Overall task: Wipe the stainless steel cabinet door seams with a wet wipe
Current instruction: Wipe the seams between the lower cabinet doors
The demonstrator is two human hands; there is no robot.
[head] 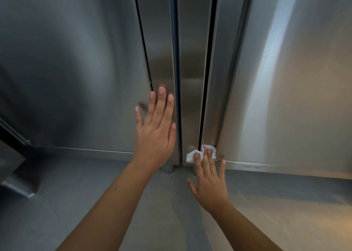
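Stainless steel cabinet doors fill the view, the left door (66, 69) and the right door (285, 79) on either side of narrow centre panels. Dark vertical seams run between them: one (142, 41) at the left, one (176, 69) in the middle, one (208, 69) at the right. My left hand (155, 128) lies flat with straight fingers against the panel just left of the middle seam. My right hand (208, 178) presses a crumpled white wet wipe (192, 155) with straight fingers against the bottom end of the right seam, near the door's lower edge.
A grey floor (76, 203) lies below the doors. A small metal foot (167, 168) stands under the centre panels. At the left edge a metal corner of another unit (17, 186) juts out low over the floor.
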